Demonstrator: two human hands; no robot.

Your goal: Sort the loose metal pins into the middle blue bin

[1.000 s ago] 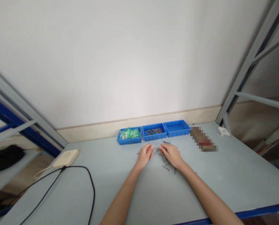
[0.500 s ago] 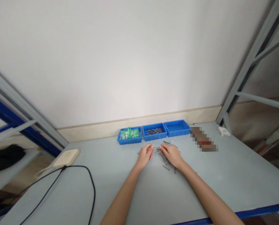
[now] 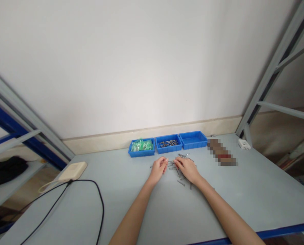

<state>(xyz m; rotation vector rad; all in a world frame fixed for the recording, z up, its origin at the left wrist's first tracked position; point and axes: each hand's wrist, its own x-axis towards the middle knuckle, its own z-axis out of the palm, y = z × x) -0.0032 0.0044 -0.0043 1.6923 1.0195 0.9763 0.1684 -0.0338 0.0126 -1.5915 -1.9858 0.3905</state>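
Left hand: grip curled beside loose nails, any held nail hidden
Right hand: grip curled over the nails, contents hidden
Rest: blue plastic bins, grey bench

This looks like a small workshop or assembly bay, with steel shelving frames around a pale worktop that carries blue plastic parts bins and loose metal pins.

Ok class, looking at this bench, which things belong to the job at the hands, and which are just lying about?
Job: left hand, right hand, loose nails, blue bins.
Lying about: black cable, beige pad, white block, blurred strip.
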